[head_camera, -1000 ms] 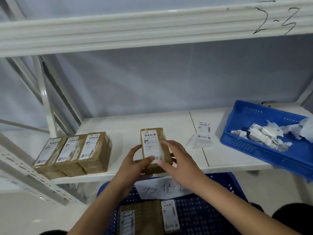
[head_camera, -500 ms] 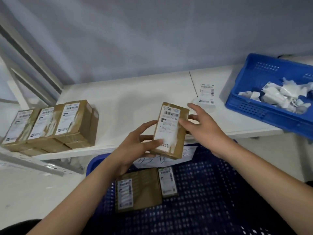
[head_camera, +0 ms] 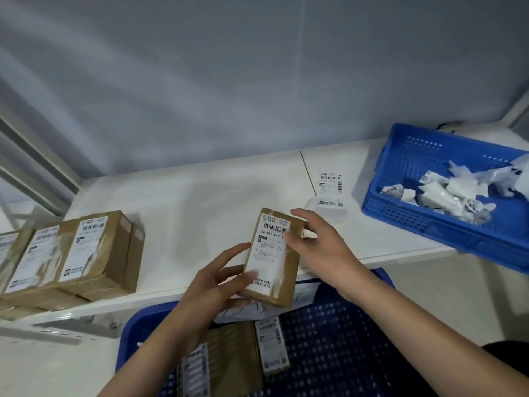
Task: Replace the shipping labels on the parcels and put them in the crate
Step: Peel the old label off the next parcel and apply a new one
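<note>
A small brown cardboard parcel (head_camera: pixel 289 263) with a white shipping label on top is held above the shelf's front edge. My left hand (head_camera: pixel 217 285) grips its lower left side, thumb on the label. My right hand (head_camera: pixel 317 247) touches the parcel's upper right edge with straight fingers. Below me sits a dark blue crate (head_camera: pixel 337 345) holding two labelled parcels (head_camera: pixel 229 356) lying flat. Three more labelled parcels (head_camera: pixel 94 253) stand in a stack on the left of the white shelf (head_camera: pixel 200 202).
A loose shipping label (head_camera: pixel 330 187) lies on the shelf right of the held parcel. A blue tray (head_camera: pixel 406 213) at the right holds several crumpled peeled labels. A handwritten paper note (head_camera: pixel 303 293) hangs at the crate's far rim. Grey wall behind.
The parcel has been lifted off the shelf and brought toward me, over the crate's far rim. The view tilted downward, so the upper shelf beam is out of sight.
</note>
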